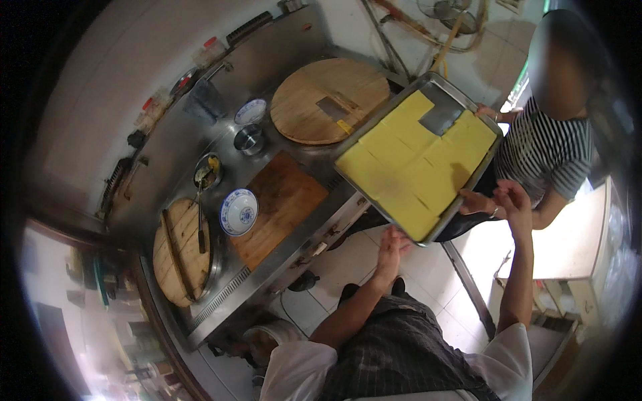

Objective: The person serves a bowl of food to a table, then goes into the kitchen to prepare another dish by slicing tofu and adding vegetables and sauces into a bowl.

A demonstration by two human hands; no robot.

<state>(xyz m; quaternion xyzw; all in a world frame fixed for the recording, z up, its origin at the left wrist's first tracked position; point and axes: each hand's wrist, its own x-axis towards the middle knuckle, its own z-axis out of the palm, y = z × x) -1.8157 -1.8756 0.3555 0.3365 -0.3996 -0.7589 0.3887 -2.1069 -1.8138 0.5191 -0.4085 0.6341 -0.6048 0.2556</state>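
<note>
A metal tray [428, 79] holds a yellow sheet of food [401, 157] marked with cut lines; a piece is gone near its far corner, baring the metal. A co-worker in a striped top supports the tray with one hand [487, 112] at the far right side and another hand [475, 202] at the near right. My left hand [393, 248] is at the tray's near edge, fingers extended; whether they touch the metal is hard to see. Raised beside the co-worker's near hand, my right hand [513, 200] has loosely bent fingers apart and holds nothing.
On the steel counter to the left are a round wooden lid [321, 93], a brown cutting board [284, 194], a blue-and-white bowl [239, 212], a steel pot [249, 140] and a second wooden lid [175, 257]. A pale cabinet [555, 250] stands at right.
</note>
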